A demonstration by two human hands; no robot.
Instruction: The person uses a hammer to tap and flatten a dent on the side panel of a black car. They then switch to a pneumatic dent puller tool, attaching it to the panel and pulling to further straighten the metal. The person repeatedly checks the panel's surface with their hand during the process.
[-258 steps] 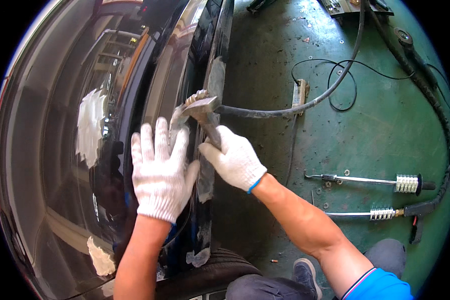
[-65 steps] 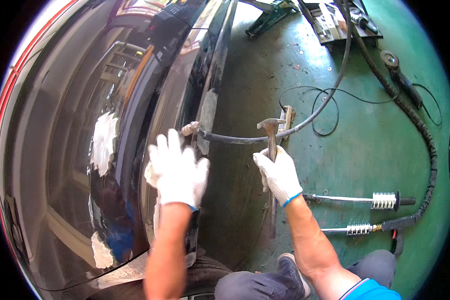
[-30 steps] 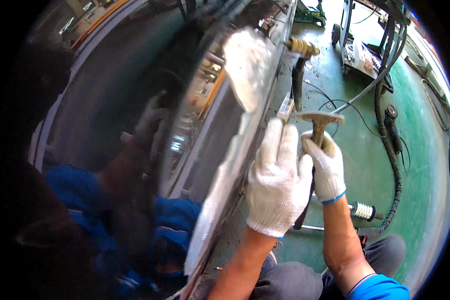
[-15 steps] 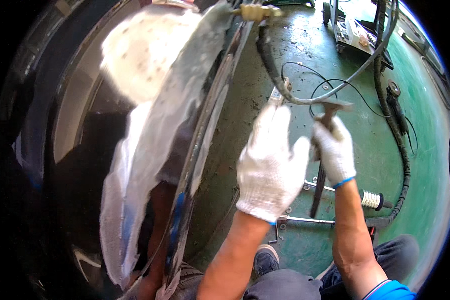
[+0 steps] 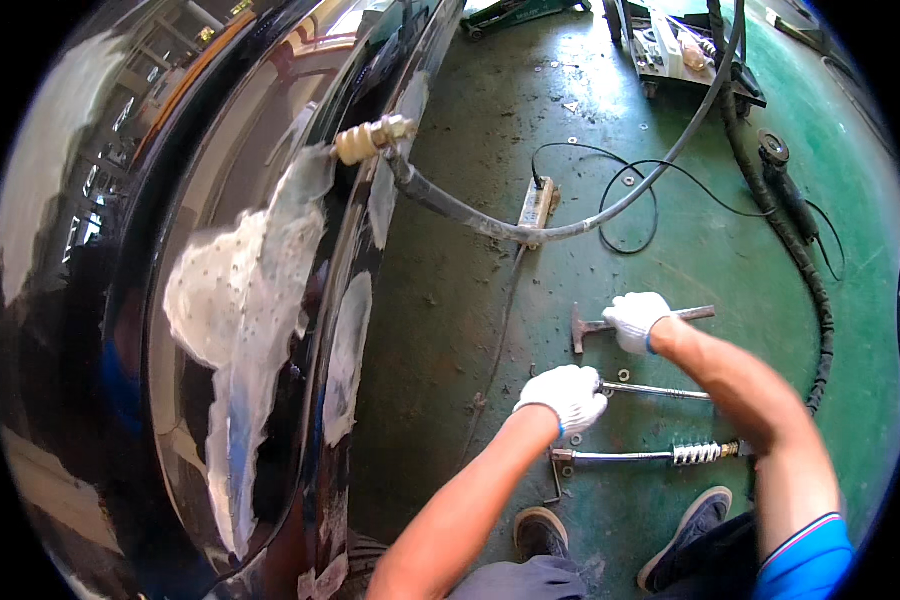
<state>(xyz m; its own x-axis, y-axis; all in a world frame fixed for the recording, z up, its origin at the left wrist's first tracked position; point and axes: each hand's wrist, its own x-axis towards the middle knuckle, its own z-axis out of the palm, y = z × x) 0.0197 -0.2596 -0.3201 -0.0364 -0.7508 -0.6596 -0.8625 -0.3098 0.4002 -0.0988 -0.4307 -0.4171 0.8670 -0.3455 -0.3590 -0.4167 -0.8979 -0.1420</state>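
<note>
Our white-gloved right hand (image 5: 638,322) grasps a grey metal hammer (image 5: 578,329), crosswise on or just above the green floor (image 5: 720,262). Our white-gloved left hand (image 5: 567,398) curls at a slim silver metal rod (image 5: 658,391); whether it grips, we cannot tell.

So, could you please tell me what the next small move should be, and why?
Probably rest the hammer on the green floor and let go. The right hand holds it crosswise, and whether it already touches down is hard to tell; the left hand is at one end of a metal rod, so a free right hand could likely help there.
</note>
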